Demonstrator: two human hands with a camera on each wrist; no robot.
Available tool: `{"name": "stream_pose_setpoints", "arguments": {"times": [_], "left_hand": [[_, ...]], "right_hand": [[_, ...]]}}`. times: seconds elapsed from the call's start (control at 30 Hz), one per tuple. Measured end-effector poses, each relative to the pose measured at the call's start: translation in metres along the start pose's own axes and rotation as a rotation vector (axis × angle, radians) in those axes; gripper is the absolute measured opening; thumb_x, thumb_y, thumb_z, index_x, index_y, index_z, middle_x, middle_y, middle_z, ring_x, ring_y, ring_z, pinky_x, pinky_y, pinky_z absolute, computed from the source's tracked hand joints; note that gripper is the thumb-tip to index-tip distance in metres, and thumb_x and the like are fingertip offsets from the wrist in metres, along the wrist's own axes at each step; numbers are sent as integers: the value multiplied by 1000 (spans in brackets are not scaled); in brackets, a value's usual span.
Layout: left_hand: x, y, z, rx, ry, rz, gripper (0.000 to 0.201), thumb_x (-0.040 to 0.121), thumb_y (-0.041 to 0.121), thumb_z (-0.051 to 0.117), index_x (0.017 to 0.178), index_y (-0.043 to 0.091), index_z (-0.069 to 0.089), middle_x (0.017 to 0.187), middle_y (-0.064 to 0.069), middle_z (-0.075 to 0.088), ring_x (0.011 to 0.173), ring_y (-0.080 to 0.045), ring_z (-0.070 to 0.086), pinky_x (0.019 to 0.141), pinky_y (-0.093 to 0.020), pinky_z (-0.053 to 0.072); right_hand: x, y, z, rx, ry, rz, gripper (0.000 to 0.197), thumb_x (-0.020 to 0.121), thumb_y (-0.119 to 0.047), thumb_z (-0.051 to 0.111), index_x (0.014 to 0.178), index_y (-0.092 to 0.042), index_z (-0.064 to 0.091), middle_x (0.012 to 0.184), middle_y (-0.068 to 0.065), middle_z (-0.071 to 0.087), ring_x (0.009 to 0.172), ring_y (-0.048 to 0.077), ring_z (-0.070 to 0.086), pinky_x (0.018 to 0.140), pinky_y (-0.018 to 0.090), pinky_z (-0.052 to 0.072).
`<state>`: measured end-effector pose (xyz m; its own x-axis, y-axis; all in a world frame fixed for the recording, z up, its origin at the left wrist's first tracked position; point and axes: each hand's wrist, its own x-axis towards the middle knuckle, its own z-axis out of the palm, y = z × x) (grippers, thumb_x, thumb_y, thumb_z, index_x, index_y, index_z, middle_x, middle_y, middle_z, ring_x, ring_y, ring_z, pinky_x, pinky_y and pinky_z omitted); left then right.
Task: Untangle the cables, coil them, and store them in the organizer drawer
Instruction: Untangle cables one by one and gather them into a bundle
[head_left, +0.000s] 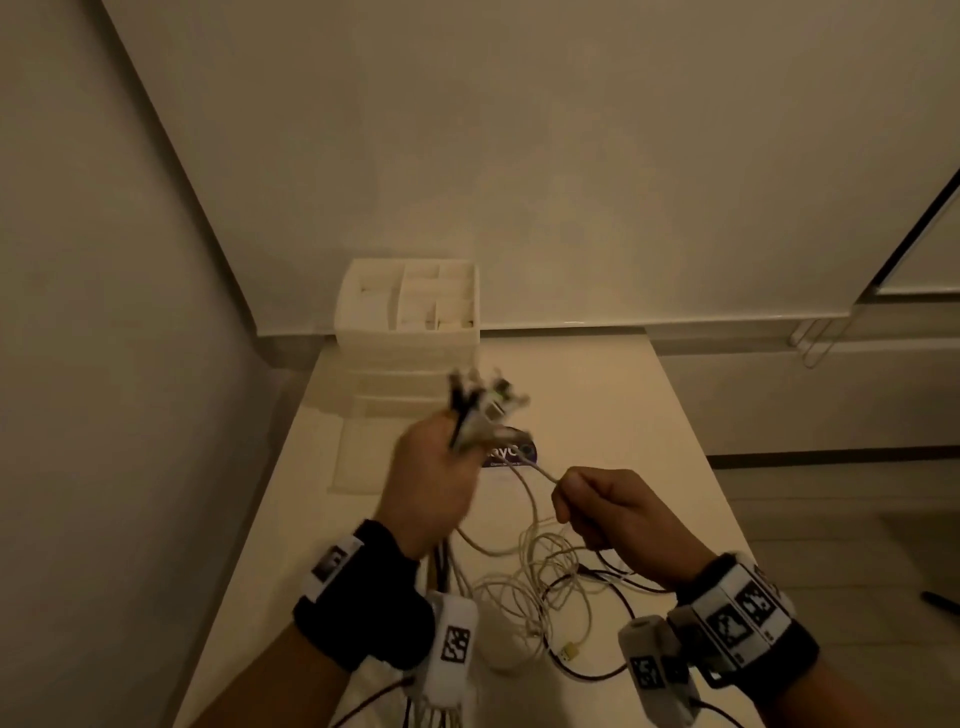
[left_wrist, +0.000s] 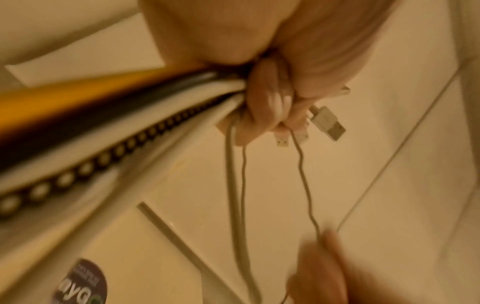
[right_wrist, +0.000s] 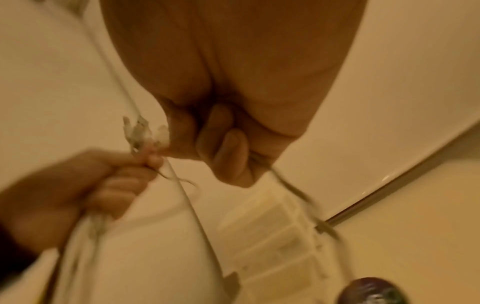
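My left hand (head_left: 434, 470) is raised above the table and grips a bundle of cable ends (head_left: 483, 402), white and black plugs sticking up out of the fist. The left wrist view shows its fingers (left_wrist: 265, 107) curled round several cables, with a white USB plug (left_wrist: 328, 123) poking out. My right hand (head_left: 597, 506) pinches one thin white cable (head_left: 535, 470) that runs taut to the bundle. A tangle of white and black cables (head_left: 540, 587) lies on the table below both hands. The white organizer (head_left: 410, 312) stands at the table's far left, one drawer (head_left: 358, 457) pulled out.
The white table (head_left: 623, 415) has its left edge near the wall and its right edge over a tiled floor. A dark round sticker (head_left: 511, 454) lies behind the hands. A metal rack (head_left: 821, 338) leans by the wall at right.
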<state>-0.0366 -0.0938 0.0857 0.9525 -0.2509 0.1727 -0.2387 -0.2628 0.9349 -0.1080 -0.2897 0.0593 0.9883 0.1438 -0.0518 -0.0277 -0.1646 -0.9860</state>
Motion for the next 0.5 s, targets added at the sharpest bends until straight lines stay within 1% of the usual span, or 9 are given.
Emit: {"name": "stream_pose_setpoints", "arguments": {"times": [0.03, 0.07, 0.17, 0.27, 0.33, 0.4, 0.43, 0.47, 0.5], "left_hand": [[7, -2, -11, -93, 91, -36, 12, 90, 5, 61, 89, 10, 71, 45, 12, 46, 36, 3, 35, 39, -20, 30], [14, -3, -23, -196, 174, -70, 9, 91, 7, 60, 87, 7, 68, 47, 10, 41, 34, -3, 30, 39, -17, 27], [27, 4, -59, -387, 373, -78, 13, 87, 16, 61, 75, 15, 58, 44, 8, 32, 32, -8, 22, 38, -15, 24], [30, 4, -78, -415, 539, -72, 14, 92, 8, 61, 80, 15, 59, 43, 9, 32, 33, -9, 22, 39, -16, 24], [27, 2, -82, -359, 600, -46, 12, 89, 11, 65, 79, 17, 64, 44, 9, 38, 35, -11, 25, 40, -19, 28], [21, 1, -82, -316, 643, -7, 3, 88, 17, 68, 85, 17, 69, 47, 10, 45, 36, -11, 30, 42, -22, 31], [17, 1, -80, -294, 637, 11, 5, 87, 19, 70, 89, 15, 71, 48, 12, 47, 38, -11, 32, 42, -23, 32], [13, 2, -75, -267, 588, 20, 10, 85, 21, 72, 91, 14, 72, 48, 12, 49, 38, -10, 34, 43, -24, 33], [8, 4, -67, -235, 491, 32, 9, 84, 20, 73, 91, 14, 73, 47, 12, 50, 38, -8, 36, 43, -23, 33]], "right_hand": [[0, 8, -4, -45, 23, -8, 39, 101, -29, 42, 70, -12, 57, 54, -5, 35, 49, 8, 28, 49, 22, 26], [-1, 17, -8, -73, 46, -10, 39, 101, -29, 42, 68, -13, 57, 55, -1, 35, 50, 9, 29, 49, 23, 26], [-4, 38, -17, -127, 110, -11, 40, 93, -42, 45, 65, -14, 54, 61, 8, 38, 52, 12, 31, 51, 24, 29], [-2, 51, -16, -185, 170, -47, 42, 88, -50, 43, 65, -16, 55, 61, 4, 42, 55, 11, 37, 55, 23, 34], [3, 55, -14, -240, 219, -52, 43, 87, -53, 42, 62, -19, 53, 59, -1, 43, 56, 9, 39, 57, 24, 36], [7, 54, -14, -293, 275, -45, 42, 87, -53, 41, 60, -21, 52, 56, -3, 43, 53, 8, 39, 56, 26, 35], [9, 50, -15, -306, 292, -41, 42, 89, -49, 43, 60, -20, 52, 55, -2, 42, 52, 8, 38, 55, 27, 35], [10, 45, -16, -322, 291, -39, 41, 94, -42, 46, 61, -18, 52, 54, -2, 42, 51, 9, 38, 54, 28, 34], [12, 36, -16, -340, 268, -43, 40, 98, -34, 47, 62, -16, 52, 55, -2, 42, 52, 9, 38, 55, 29, 35]]}}
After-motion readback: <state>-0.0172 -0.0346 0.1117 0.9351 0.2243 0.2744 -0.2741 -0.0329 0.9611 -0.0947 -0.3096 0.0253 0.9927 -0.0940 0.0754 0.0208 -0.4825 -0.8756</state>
